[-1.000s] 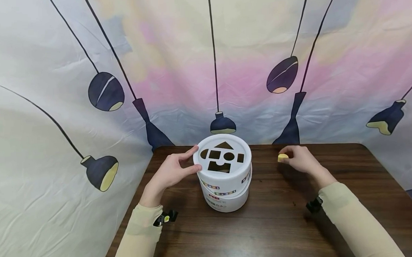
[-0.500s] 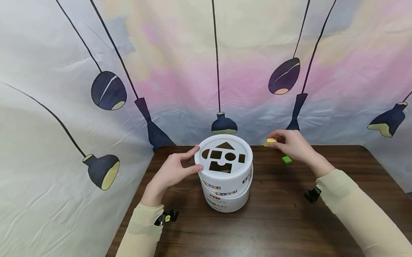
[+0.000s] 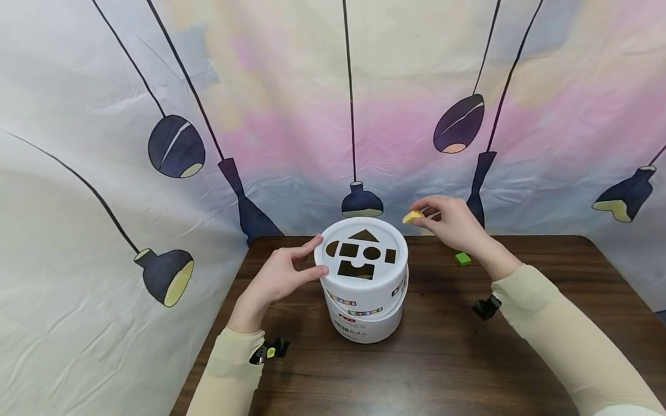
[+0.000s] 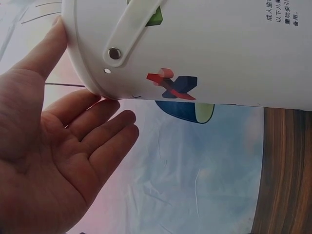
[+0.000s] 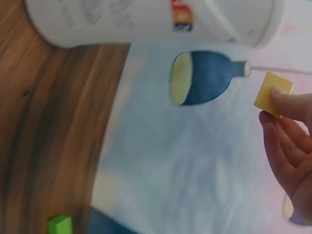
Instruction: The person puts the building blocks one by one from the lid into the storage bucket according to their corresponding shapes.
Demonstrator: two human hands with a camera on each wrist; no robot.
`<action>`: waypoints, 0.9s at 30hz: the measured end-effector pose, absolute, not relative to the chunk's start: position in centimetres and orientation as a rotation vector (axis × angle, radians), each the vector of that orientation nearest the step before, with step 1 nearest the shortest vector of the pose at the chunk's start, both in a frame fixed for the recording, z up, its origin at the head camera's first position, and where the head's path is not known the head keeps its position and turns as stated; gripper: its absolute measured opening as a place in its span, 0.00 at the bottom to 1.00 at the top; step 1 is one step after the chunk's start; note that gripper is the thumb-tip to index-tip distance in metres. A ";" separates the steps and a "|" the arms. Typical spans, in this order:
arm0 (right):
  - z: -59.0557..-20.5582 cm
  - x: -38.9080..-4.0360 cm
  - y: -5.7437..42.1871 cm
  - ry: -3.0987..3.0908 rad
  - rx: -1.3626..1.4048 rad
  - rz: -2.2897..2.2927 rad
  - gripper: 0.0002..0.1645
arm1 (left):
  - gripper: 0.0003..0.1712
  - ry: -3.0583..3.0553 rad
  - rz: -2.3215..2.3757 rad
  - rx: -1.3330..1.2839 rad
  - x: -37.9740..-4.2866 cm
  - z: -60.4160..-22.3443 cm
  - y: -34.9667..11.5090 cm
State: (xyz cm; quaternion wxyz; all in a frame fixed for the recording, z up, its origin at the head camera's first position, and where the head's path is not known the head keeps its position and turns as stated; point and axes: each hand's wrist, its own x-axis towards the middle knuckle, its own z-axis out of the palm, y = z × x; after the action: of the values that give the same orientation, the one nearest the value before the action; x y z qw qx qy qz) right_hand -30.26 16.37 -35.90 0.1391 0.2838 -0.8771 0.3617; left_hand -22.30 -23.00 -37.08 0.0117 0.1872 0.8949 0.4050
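Note:
A white bucket stands upright on the table, topped by a white lid with several cut-out shapes. My left hand rests thumb and forefinger against the left side of the lid's rim. Seen from the left wrist, that hand has its other fingers loosely extended beside the bucket's rim. Raised to the right of the lid, my right hand pinches a small yellow block between thumb and fingers. The right wrist view shows the flat face of this yellow block, apart from the bucket.
A small green block lies on the brown wooden table, right of the bucket and below my right forearm. Behind the table's far edge hangs a cloth printed with lamps.
The right hand has lifted the yellow block off the table and carried it left toward the lid. The green block has come into view. My left hand stays on the rim.

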 end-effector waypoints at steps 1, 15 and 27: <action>-35.6 -30.2 16.0 -2.516 0.834 1.049 0.14 | 0.43 2.790 1.264 0.582 -22.3 -37.1 -23.0; -32.9 -29.6 8.5 -2.436 1.250 0.994 0.16 | 0.43 2.798 1.252 0.553 -22.3 -37.1 -23.1; -31.7 -29.6 4.0 -2.495 1.516 0.832 0.15 | 0.44 2.802 1.210 0.540 -22.0 -36.9 -23.0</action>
State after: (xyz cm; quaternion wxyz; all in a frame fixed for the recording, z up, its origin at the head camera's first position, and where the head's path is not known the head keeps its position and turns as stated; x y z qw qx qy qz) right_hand -29.60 4.05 -31.66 0.0529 0.4987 -0.8208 0.2736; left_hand -22.03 -23.03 -36.90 0.0209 0.1742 0.9038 0.3903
